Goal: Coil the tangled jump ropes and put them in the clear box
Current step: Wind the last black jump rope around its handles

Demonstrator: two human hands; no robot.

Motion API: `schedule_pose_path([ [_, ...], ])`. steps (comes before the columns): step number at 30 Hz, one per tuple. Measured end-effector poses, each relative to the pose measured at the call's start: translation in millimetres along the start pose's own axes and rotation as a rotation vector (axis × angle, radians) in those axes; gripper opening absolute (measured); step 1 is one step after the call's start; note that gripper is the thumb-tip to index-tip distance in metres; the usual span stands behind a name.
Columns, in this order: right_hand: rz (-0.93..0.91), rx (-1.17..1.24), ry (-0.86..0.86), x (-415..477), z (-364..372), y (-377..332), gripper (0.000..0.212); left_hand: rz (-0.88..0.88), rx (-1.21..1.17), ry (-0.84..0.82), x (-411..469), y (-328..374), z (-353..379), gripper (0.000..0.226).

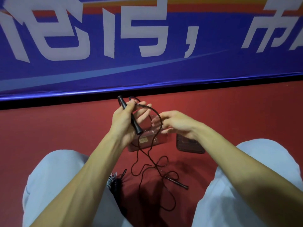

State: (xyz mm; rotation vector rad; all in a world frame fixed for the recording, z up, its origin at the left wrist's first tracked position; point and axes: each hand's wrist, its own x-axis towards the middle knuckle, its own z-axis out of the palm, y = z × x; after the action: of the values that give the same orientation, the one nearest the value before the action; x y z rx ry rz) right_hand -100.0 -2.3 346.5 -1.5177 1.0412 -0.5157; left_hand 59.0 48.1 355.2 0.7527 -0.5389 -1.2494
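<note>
My black jump rope point(155, 165) runs from the handle point(129, 117) gripped in my left hand point(122, 126) down in loose tangles to the other handle point(177, 183) on the floor. The clear box point(144, 143) sits just behind.

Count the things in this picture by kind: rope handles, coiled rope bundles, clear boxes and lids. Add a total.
Rope handles: 2, the held handle in the left hand and the floor handle
Coiled rope bundle: 1
Clear box: 1
Lid: 1
Total: 5
</note>
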Motion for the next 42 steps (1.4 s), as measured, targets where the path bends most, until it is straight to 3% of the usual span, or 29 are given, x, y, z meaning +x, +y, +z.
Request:
schedule_pose_path([
  [4, 0.007, -0.077, -0.108, 1, 9, 9, 0.016, -0.006, -0.089, -0.016, 3, 2, -3, 0.017],
  [9, -0.096, -0.009, 0.115, 5, 8, 7, 0.014, 0.051, -0.073, 0.014, 7, 5, -5, 0.02],
  [16, -0.299, 0.244, 0.369, -2, -6, -11, 0.018, 0.043, 0.468, 0.002, 6, -10, -7, 0.011],
  [22, -0.313, 0.503, 0.484, -6, -20, -21, 0.023, -0.062, 0.877, -0.253, 1, -20, -10, 0.016],
  [28, -0.268, 0.762, 0.507, -8, -29, -23, 0.022, -0.182, 1.016, -0.472, -5, -27, -14, 0.014],
  [31, -0.239, 0.812, 0.499, -7, -29, -21, 0.022, -0.109, 1.022, -0.458, -7, -28, -10, 0.008],
  [34, -0.228, 0.829, 0.481, -6, -30, -20, 0.013, -0.07, 0.872, -0.358, -9, -27, -7, 0.01],
  [42, -0.08, 0.318, 0.374, 5, -22, -3, 0.024, 0.005, 0.516, -0.207, -10, -11, 2, 0.011],
])
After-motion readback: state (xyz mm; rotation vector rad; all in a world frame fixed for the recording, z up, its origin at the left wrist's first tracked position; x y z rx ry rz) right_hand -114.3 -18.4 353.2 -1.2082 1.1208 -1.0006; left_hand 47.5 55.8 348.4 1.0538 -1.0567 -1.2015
